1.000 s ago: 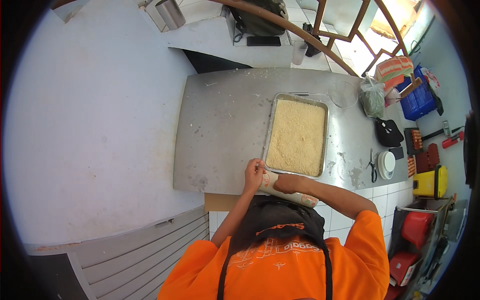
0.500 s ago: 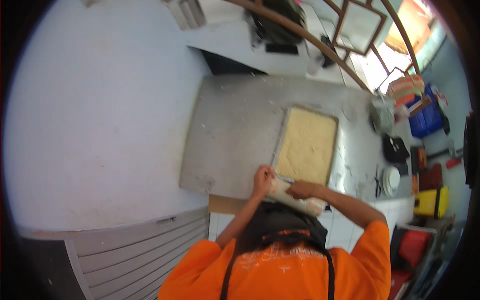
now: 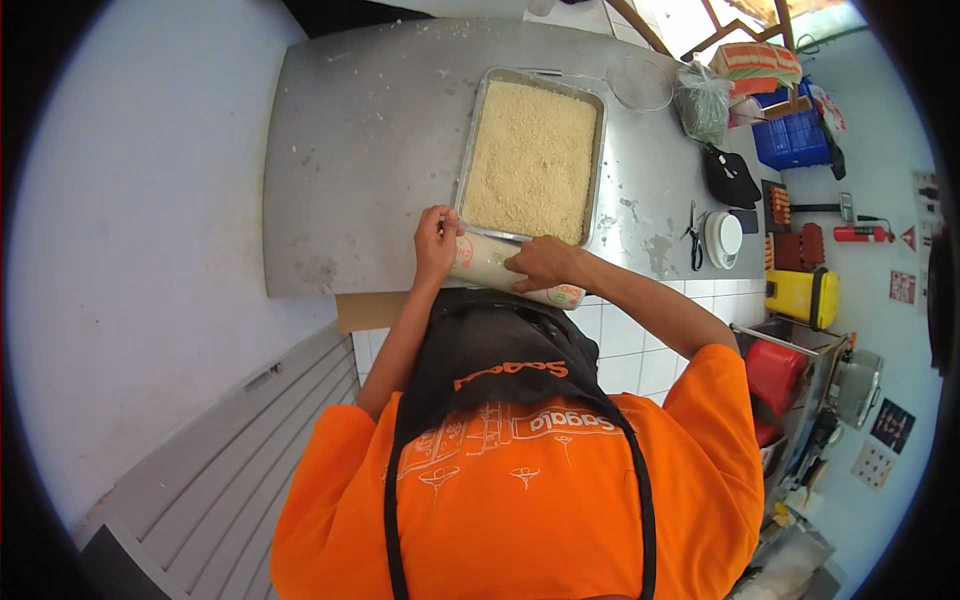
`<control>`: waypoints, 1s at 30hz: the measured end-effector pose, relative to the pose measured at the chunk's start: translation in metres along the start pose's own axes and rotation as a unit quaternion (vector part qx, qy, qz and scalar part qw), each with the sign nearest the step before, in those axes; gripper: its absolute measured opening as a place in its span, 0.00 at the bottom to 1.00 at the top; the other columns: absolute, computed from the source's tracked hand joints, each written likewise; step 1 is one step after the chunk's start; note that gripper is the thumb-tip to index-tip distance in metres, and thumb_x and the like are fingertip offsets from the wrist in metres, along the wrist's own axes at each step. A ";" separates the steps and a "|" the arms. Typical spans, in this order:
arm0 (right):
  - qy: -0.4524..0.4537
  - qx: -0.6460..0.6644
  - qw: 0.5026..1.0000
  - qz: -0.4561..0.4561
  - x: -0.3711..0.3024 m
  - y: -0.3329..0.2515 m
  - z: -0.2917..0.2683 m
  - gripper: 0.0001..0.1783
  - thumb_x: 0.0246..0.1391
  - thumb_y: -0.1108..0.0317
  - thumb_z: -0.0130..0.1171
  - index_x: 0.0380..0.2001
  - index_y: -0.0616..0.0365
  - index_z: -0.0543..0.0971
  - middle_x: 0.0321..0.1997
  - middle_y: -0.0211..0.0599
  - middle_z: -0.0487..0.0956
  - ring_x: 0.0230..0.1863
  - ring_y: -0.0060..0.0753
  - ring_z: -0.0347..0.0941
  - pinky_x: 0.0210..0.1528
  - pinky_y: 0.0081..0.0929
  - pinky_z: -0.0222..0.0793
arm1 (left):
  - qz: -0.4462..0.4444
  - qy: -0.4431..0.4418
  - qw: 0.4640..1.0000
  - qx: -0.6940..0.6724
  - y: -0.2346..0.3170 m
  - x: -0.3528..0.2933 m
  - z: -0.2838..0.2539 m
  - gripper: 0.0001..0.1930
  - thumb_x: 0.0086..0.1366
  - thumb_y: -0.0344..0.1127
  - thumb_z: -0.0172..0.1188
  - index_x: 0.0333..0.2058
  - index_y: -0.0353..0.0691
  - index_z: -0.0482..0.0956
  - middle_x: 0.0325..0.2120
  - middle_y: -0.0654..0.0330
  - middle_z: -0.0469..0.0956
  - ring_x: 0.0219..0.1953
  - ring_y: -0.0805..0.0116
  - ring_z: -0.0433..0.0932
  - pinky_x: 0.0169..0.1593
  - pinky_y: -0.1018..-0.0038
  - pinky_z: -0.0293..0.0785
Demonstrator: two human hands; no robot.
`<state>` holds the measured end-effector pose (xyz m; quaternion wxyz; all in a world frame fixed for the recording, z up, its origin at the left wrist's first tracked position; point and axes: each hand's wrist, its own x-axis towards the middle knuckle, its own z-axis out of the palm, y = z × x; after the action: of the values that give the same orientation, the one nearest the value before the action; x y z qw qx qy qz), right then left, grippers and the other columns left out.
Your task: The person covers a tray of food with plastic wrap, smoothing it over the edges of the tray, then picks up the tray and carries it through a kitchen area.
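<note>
A metal tray (image 3: pixel 598 165) filled with pale yellow crumbs (image 3: pixel 530 150) rests on the steel table. Between its near side and my body lies a long, pale printed plastic bag (image 3: pixel 483 258), stretched sideways along the table's front edge. My left hand (image 3: pixel 437 240) is closed at the bag's left end, its fingers pinching the plastic beside the tray's near left corner. Over the middle of the bag, my right hand (image 3: pixel 545 264) bends its fingers down onto the plastic and grips it. What the bag contains is hard to make out.
On the steel table (image 3: pixel 370 150), to the right, are a wire strainer (image 3: pixel 640 84), a filled plastic bag (image 3: pixel 704 105), a black pouch (image 3: pixel 731 178), scissors (image 3: pixel 695 238) and a white kitchen scale (image 3: pixel 723 240). A blue crate (image 3: pixel 793 140) stands beyond. The wall (image 3: pixel 170 200) borders the left.
My view has tilted down and shifted, so the tray and table sit higher and further left in the picture. Both hands remain on the plastic bag by the tray's near side.
</note>
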<state>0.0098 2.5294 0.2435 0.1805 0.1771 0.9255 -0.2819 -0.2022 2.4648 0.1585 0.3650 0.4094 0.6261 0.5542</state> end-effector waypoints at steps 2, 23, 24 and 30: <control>-0.028 0.007 1.000 0.001 0.003 0.011 0.009 0.12 0.50 0.59 0.61 0.29 0.58 0.78 0.24 0.48 0.79 0.31 0.55 0.78 0.35 0.49 0.73 | 0.001 0.001 1.000 -0.001 0.002 0.000 0.000 0.12 0.72 0.38 0.53 0.35 0.32 0.74 0.32 0.57 0.72 0.26 0.71 0.78 0.33 0.76 0.75; 0.001 -0.003 0.999 0.033 -0.008 -0.004 0.025 0.06 0.51 0.72 0.52 0.26 0.61 0.77 0.22 0.53 0.78 0.29 0.57 0.78 0.35 0.47 0.73 | 0.015 0.017 1.000 0.018 0.011 -0.001 0.001 0.11 0.70 0.36 0.55 0.36 0.32 0.76 0.31 0.57 0.73 0.28 0.70 0.79 0.34 0.75 0.75; -0.012 -0.050 0.998 0.023 -0.008 -0.004 0.027 0.07 0.50 0.73 0.52 0.25 0.62 0.79 0.23 0.54 0.78 0.29 0.55 0.79 0.34 0.47 0.74 | 0.022 0.017 0.999 0.018 0.010 -0.001 -0.001 0.11 0.70 0.36 0.56 0.36 0.32 0.76 0.31 0.57 0.73 0.28 0.70 0.79 0.34 0.75 0.76; -0.020 -0.033 0.999 0.030 -0.005 0.003 0.020 0.10 0.49 0.71 0.52 0.24 0.64 0.80 0.23 0.55 0.79 0.28 0.57 0.78 0.36 0.46 0.75 | 0.020 0.017 1.000 0.016 0.009 -0.001 -0.001 0.10 0.69 0.36 0.56 0.37 0.33 0.77 0.33 0.55 0.74 0.28 0.66 0.81 0.32 0.74 0.77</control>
<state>0.0199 2.5195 0.2288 0.2129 0.1931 0.9248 -0.2493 -0.2021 2.4643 0.1672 0.3369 0.4181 0.6330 0.5577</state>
